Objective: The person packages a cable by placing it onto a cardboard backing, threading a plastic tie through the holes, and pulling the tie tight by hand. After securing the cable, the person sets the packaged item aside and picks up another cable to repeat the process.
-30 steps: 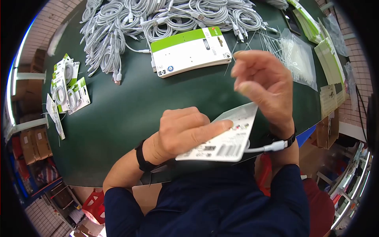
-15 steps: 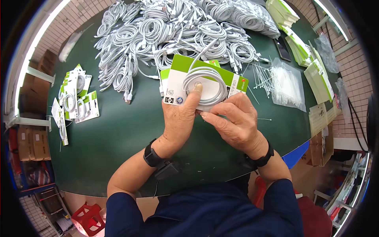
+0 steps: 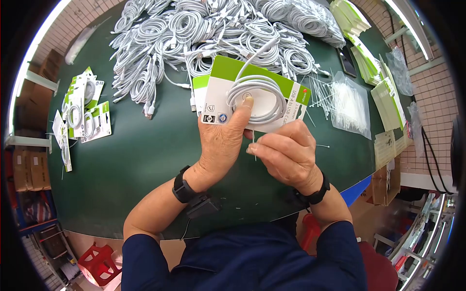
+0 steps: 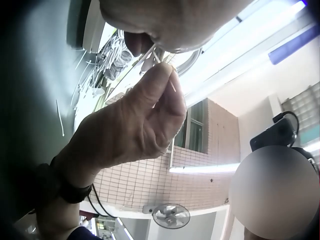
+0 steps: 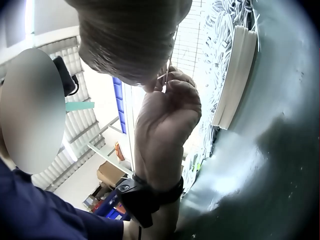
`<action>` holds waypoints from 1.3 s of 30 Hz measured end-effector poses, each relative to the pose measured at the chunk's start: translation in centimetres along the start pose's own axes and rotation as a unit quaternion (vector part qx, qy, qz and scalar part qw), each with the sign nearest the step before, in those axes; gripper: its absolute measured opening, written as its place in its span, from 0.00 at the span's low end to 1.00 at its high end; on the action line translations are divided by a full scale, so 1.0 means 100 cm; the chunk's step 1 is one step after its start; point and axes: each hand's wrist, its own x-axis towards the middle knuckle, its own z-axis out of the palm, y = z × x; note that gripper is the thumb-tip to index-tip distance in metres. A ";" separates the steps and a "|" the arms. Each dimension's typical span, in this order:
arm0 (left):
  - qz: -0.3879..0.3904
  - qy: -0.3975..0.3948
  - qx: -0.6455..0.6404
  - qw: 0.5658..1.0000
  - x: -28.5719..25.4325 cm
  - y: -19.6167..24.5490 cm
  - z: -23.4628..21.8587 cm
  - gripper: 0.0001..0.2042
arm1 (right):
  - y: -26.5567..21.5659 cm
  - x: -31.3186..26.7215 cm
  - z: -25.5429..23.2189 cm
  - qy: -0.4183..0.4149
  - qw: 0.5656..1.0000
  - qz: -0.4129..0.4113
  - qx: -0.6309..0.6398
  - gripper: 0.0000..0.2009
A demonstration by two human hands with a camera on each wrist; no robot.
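Note:
The left hand (image 3: 222, 138) grips a green and white card (image 3: 221, 91) from its lower edge, thumb pressing inside a coiled white cable (image 3: 277, 104) that lies on the card's front. One cable end points up past the card's top. Just below the card, the right hand (image 3: 290, 154) pinches a thin white tie (image 3: 255, 154) between thumb and fingers. In the left wrist view the tie (image 4: 174, 87) sticks out past the right hand's fingertips (image 4: 162, 70). The card hides most of the left hand's fingers in the head view.
Many coiled white cables (image 3: 150, 63) cover the table's far side. A stack of cards lies behind the held card. Carded cables (image 3: 75, 114) lie at left. At right are a bag of white ties (image 3: 347, 106), a phone (image 3: 346, 62) and more card stacks (image 3: 386, 104).
The card was first seen from its back, then turned to its front with the coil on it. The right hand, earlier raised with nothing in it, has come to the card's lower edge and pinches the tie.

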 end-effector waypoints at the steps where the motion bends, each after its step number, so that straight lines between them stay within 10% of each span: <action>1: -0.002 0.004 0.001 1.000 0.000 0.000 0.000 0.10 | -0.003 0.000 -0.001 -0.006 1.000 -0.006 0.015 0.15; 39: 0.061 -0.052 0.063 0.995 -0.005 0.001 -0.004 0.13 | -0.003 -0.006 0.009 0.056 0.994 0.022 0.095 0.12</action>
